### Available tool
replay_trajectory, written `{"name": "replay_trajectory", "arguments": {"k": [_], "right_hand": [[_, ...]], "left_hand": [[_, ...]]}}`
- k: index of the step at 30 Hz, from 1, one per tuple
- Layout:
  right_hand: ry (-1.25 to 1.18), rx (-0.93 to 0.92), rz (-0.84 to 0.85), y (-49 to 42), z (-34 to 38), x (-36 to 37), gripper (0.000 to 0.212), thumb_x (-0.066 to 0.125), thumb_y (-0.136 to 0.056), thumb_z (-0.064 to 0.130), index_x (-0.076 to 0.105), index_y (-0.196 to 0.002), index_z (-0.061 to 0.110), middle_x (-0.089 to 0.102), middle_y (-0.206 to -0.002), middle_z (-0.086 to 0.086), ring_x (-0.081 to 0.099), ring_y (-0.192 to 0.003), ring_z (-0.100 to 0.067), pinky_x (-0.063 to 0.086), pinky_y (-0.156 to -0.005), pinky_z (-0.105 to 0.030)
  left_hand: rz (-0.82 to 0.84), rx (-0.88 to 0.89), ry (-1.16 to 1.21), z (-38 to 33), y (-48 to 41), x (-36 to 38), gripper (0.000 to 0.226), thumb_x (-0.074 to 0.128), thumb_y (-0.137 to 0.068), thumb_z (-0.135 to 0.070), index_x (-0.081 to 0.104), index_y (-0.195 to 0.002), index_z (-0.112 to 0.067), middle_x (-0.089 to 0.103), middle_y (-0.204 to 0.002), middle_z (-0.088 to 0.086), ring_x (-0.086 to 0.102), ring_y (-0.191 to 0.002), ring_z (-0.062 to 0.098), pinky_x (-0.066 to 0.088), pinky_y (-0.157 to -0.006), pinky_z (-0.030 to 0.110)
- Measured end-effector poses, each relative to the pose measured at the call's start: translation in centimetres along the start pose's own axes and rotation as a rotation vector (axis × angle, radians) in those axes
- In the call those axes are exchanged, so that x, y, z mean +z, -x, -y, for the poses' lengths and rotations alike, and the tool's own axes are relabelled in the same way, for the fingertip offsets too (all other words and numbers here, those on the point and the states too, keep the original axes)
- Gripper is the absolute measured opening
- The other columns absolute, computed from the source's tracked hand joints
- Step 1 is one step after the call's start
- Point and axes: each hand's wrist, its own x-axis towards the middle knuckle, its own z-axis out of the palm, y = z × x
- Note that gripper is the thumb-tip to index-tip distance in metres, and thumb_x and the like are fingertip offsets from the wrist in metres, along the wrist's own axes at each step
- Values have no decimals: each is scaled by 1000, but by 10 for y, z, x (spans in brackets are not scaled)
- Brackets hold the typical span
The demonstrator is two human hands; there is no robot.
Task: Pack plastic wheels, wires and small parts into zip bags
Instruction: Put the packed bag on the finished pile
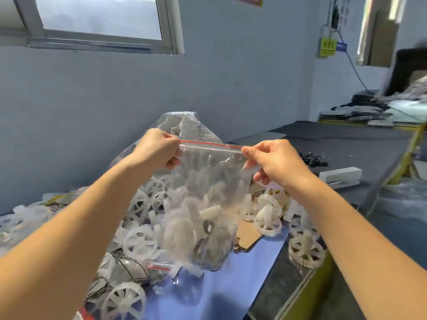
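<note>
Grey wall and a window behind. Below the fingers, a blue surface (pixel 231 285) strewn with loose white wheels (pixel 268 218) and a tangle of dark wires (pixel 120 266).

Held up in the air between both hands: a clear zip bag (pixel 208 204), hanging straight down from its red-lined closure strip (pixel 208 144). Left hand (pixel 157 148) pinching the left end of the strip, fingers (pixel 172 162) curled and clamped on the plastic. Right hand (pixel 275 162) pinching the right end likewise. Strip already pressed shut or not: cannot tell.

Looks filled and ready for sealing. To seal well:
- Keep the strip taut and level between the fingers.
- Line up the two lips and squeeze out spare air.
- Press and slide along the whole length from one end.
- Check the track for a trapped wire or part.

Inside the bag, sunk to the bottom: white wheels, a short white tube-like part and some dark pieces, blurred through the film, count unclear. Just behind the fingers, a large clear sack (pixel 191 125), contents hard to make out. Well below the left fingers, on the surface, another small bag (pixel 159 267) with a red strip, lying among the wheels.
</note>
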Motion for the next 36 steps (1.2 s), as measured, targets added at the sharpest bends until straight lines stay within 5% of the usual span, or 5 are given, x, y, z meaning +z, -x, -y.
{"name": "replay_trajectory", "arguments": {"k": [3,12,17,25,36], "right_hand": [[189,107,-68,-51,-47,13,27,65,-94,32,69,-73,15,71,-71,-3,62,-46,-10,49,-53,-26],[474,249,-190,-137,-154,40,21,59,-96,20,68,-77,23,71,-91,-7,70,-86,-26,57,-78,-35],[536,160,-247,-141,-144,64,36,48,-98,15,51,-134,18,53,-132,-12,52,-94,-23,38,-77,-29],[219,-149,-33,-80,-14,183,33,45,-93,11,60,-121,22,58,-121,-7,56,-105,-21,41,-85,-29],[122,-367,402,121,145,340,31,45,-93,17,63,-118,20,64,-117,-7,59,-107,-24,46,-92,-36]], "left_hand": [[53,-170,-7,32,-55,67,20,43,-83,6,58,-71,1,55,-43,10,55,-35,21,52,-44,29],[164,-191,-55,91,-125,178,25,49,-89,-2,62,-108,8,66,-105,26,66,-89,36,54,-72,35],[328,-31,-43,78,-120,178,56,49,-88,-5,41,-144,-8,51,-138,11,54,-115,26,42,-81,26],[236,48,79,70,-60,27,34,44,-88,-3,65,-106,-21,69,-113,17,67,-95,23,56,-89,48],[-72,-292,-85,126,121,-286,36,41,-102,-14,46,-138,-11,67,-110,12,66,-86,21,52,-71,29]]}}
